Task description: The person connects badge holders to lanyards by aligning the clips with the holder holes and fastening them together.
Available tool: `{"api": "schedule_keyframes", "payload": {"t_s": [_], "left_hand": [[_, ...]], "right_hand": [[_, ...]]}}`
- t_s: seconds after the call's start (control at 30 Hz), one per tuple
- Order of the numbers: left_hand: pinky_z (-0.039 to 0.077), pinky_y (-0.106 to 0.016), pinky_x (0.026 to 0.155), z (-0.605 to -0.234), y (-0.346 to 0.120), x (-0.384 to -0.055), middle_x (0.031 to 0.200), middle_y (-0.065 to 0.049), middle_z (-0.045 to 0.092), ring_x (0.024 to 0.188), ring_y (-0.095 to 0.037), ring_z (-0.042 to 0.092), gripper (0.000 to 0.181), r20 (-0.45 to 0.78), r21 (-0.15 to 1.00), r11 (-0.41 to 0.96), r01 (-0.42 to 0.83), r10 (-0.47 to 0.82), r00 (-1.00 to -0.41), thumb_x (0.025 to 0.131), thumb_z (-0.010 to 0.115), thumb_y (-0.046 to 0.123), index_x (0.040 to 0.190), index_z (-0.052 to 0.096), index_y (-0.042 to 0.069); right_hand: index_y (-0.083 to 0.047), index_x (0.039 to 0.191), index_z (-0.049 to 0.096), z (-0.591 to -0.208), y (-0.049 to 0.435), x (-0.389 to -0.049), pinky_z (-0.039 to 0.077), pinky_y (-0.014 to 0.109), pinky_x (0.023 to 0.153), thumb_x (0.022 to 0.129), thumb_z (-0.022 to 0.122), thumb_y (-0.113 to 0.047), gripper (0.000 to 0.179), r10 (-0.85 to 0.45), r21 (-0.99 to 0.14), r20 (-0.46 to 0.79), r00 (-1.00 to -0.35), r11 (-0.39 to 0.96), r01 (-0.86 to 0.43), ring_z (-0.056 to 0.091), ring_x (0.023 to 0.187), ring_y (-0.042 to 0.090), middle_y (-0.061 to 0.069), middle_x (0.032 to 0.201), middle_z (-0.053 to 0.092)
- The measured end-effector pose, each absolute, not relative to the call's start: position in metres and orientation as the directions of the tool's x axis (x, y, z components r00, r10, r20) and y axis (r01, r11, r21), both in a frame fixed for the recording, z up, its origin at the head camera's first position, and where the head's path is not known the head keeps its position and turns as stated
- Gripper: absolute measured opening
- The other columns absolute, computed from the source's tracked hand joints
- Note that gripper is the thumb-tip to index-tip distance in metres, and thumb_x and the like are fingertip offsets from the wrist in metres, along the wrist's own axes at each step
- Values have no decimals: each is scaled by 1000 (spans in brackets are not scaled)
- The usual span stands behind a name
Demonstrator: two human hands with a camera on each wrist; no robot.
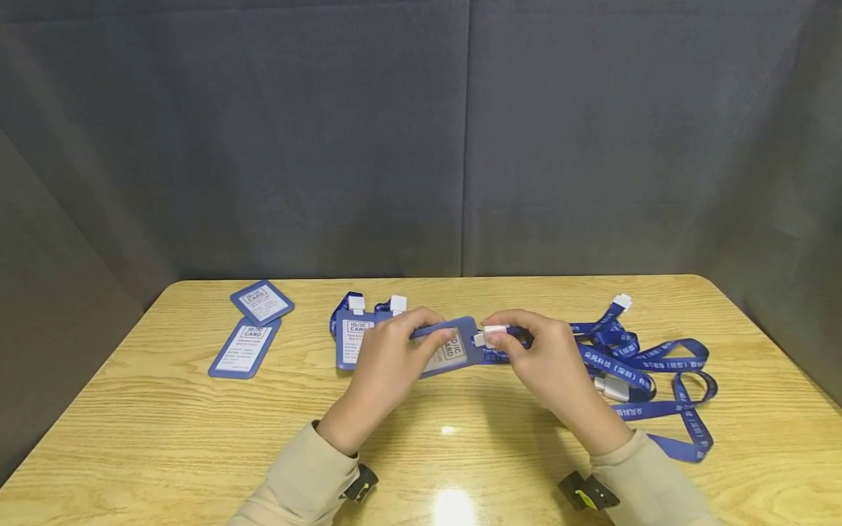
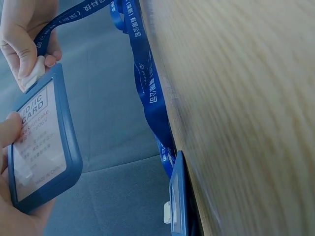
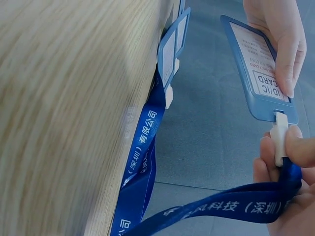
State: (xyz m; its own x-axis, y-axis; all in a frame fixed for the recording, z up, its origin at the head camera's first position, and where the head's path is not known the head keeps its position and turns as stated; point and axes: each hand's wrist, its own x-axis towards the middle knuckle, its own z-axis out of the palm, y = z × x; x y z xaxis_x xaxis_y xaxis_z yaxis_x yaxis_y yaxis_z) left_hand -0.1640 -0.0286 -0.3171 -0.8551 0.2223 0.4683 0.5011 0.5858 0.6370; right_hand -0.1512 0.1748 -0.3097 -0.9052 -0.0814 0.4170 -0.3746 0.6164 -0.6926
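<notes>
My left hand (image 1: 400, 349) grips a blue ID card holder (image 2: 69, 147) by its sides, with the thumb across its clear front. In my right hand (image 1: 544, 359), thumb and fingers pinch the white plastic clip (image 3: 279, 137) of a blue lanyard (image 3: 221, 204). The clip's tip meets the slot at the holder's top edge in the right wrist view; whether it is fastened there I cannot tell. From the right hand the printed strap trails away over the table.
Two loose card holders (image 1: 240, 352) overlap at the left of the wooden table (image 1: 164, 438). Behind my left hand lie holders (image 1: 343, 361) with white clips (image 1: 397, 304) and straps attached. Several tangled lanyards (image 1: 684, 409) spread at the right, one white clip (image 1: 616, 388) among them.
</notes>
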Motion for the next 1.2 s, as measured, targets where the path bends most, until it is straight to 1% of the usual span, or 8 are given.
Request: {"api": "schedule_keyframes", "payload": {"t_s": [0.17, 0.3, 0.6, 0.73, 0.87, 0.97, 1.07, 1.2], "left_hand": [[49, -31, 71, -318, -28, -164, 95, 3, 74, 78, -10, 63, 15, 475, 633, 588, 504, 220, -852, 92, 72, 27, 101, 73, 16], [49, -30, 69, -319, -27, -164, 94, 4, 73, 78, -10, 63, 15, 475, 634, 589, 501, 215, -853, 92, 72, 28, 101, 74, 16], [48, -31, 68, -318, -26, -161, 93, 5, 73, 75, -10, 61, 15, 450, 655, 592, 471, 195, -871, 92, 72, 30, 101, 74, 18], [47, -30, 67, -317, -25, -160, 93, 5, 74, 74, -10, 61, 16, 451, 647, 602, 469, 193, -871, 92, 72, 31, 102, 74, 18], [47, -30, 64, -318, -25, -159, 91, 5, 74, 72, -10, 61, 16, 469, 617, 626, 476, 192, -862, 91, 72, 31, 100, 73, 18], [46, -29, 63, -319, -24, -159, 90, 5, 73, 71, -10, 61, 15, 482, 599, 642, 479, 189, -855, 92, 72, 32, 99, 73, 18], [45, -29, 62, -319, -24, -159, 90, 4, 73, 70, -10, 60, 16, 486, 590, 649, 480, 188, -853, 92, 71, 33, 98, 72, 18], [46, -30, 63, -317, -25, -160, 90, 4, 73, 70, -10, 59, 18, 455, 611, 637, 470, 204, -867, 94, 69, 33, 102, 72, 18]], "right_hand": [[-4, 102, 75, -310, 175, -151, 41, 25, 51, 89, 73, -6, 14, -81, -697, 409, -909, 615, -368, 48, 58, 14, 10, 96, 73], [-4, 102, 75, -309, 175, -151, 40, 25, 50, 88, 74, -5, 13, -81, -702, 404, -911, 611, -366, 47, 56, 13, 9, 94, 72], [-3, 103, 75, -310, 175, -150, 40, 24, 50, 89, 73, -4, 14, -80, -724, 384, -920, 592, -354, 48, 57, 14, 11, 96, 72], [-3, 102, 75, -309, 174, -150, 39, 24, 49, 89, 73, -5, 13, -82, -721, 387, -918, 594, -357, 45, 54, 13, 10, 93, 71], [-4, 103, 75, -308, 172, -148, 37, 24, 47, 89, 73, -5, 14, -93, -725, 372, -923, 592, -352, 43, 51, 12, 8, 86, 68], [-5, 104, 75, -307, 172, -147, 36, 25, 46, 90, 73, -6, 14, -102, -720, 371, -923, 596, -355, 41, 50, 11, 8, 85, 68], [-5, 105, 75, -306, 172, -148, 37, 25, 46, 90, 72, -6, 15, -108, -713, 374, -921, 602, -360, 43, 51, 12, 8, 88, 69], [-5, 107, 74, -302, 175, -148, 39, 26, 48, 92, 70, -9, 16, -134, -707, 361, -923, 606, -365, 45, 53, 13, 9, 92, 69]]}}
